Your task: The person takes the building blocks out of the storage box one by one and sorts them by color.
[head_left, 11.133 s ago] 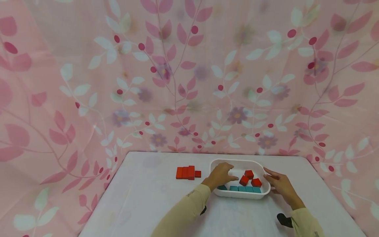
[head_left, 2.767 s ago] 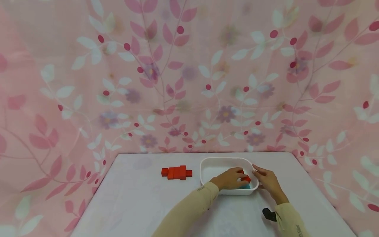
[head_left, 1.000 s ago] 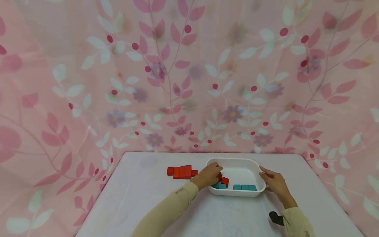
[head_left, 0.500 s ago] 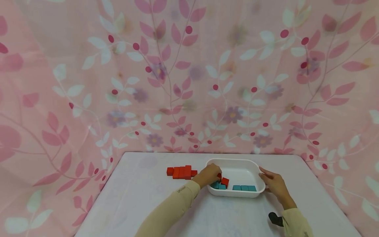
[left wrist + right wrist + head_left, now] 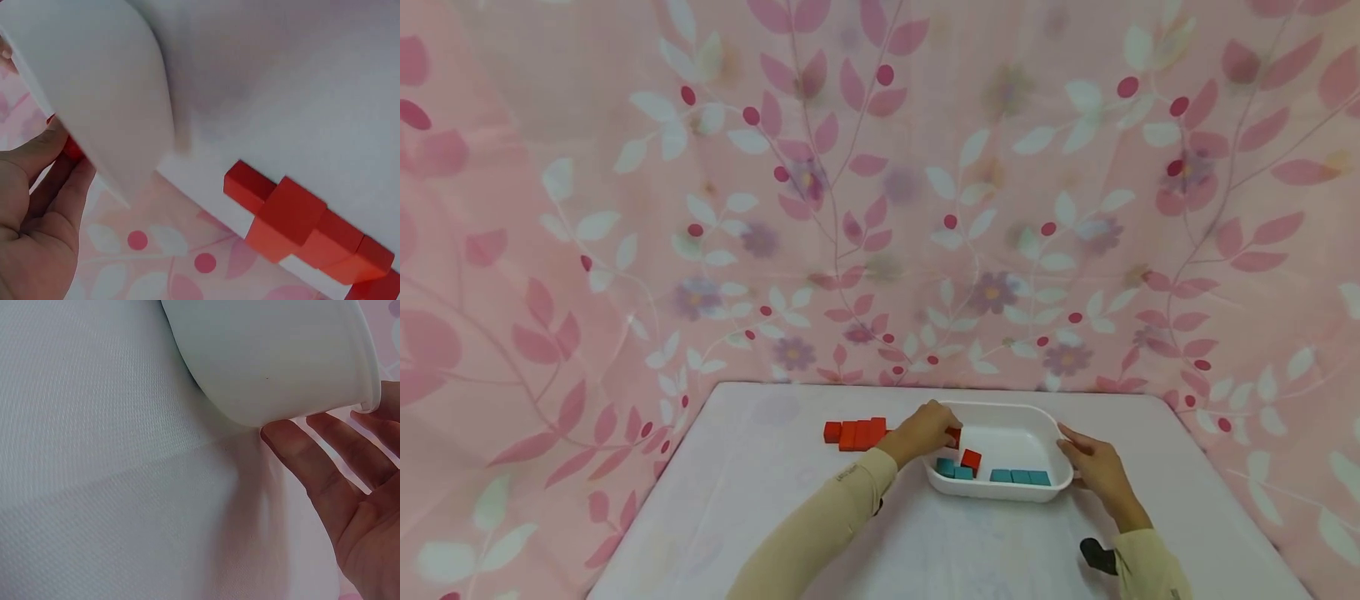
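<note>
At the left end of a white tray [image 5: 1009, 492], my left hand [image 5: 925, 427] pinches a red block [image 5: 953, 437] between thumb and fingers. The left wrist view shows this red block [image 5: 72, 149] partly hidden behind the tray wall. Another red block [image 5: 971, 460] lies inside near the left, beside teal blocks [image 5: 962, 472]. A row of teal blocks [image 5: 1020, 477] lines the tray's front wall. My right hand [image 5: 1101, 468] holds the tray's right end by its rim; in the right wrist view, straight fingers [image 5: 312, 465] touch the outer wall.
Left of the tray, several red blocks [image 5: 862, 434] stand joined in a row on the white table [image 5: 760, 500]; my left hand hides their right end. Floral pink cloth [image 5: 880, 208] hangs behind and around the table.
Over the last second my left hand lifts slightly with the red block, uncovering a teal block. Earlier, a red block joined the row's left end. My right hand stays at the tray.
</note>
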A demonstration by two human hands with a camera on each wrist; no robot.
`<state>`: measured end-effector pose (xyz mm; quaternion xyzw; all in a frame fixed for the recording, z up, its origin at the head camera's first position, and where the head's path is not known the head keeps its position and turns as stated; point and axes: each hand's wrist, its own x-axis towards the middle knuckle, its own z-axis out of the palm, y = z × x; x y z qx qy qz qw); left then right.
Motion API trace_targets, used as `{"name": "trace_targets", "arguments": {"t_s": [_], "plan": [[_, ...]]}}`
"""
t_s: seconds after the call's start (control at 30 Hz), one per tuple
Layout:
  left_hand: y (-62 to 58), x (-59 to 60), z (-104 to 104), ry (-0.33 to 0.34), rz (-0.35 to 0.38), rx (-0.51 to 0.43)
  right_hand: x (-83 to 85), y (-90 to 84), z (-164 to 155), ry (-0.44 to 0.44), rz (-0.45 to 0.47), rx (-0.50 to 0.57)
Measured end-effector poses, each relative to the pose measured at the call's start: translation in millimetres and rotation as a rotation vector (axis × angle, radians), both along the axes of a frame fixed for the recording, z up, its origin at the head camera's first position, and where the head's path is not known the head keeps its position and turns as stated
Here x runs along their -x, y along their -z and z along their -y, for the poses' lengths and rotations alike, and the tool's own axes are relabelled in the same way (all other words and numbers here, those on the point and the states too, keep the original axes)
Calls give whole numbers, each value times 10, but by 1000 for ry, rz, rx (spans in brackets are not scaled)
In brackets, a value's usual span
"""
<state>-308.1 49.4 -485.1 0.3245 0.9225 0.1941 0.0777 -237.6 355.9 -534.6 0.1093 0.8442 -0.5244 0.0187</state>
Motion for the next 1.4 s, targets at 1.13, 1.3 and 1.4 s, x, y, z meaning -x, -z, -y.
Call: {"name": "trace_targets", "arguments": {"t_s": [1.13,1.3,1.4], "plan": [[-93,133,1800,-79,-266,-147,0,35,-5,13,-18,-21],[-34,121,2045,-168,-240,-141,-13,32,-9,12,-6,-23],[-8,83,2183,-198,-259,-140,-13,38,1,10,-2,-19]]}}
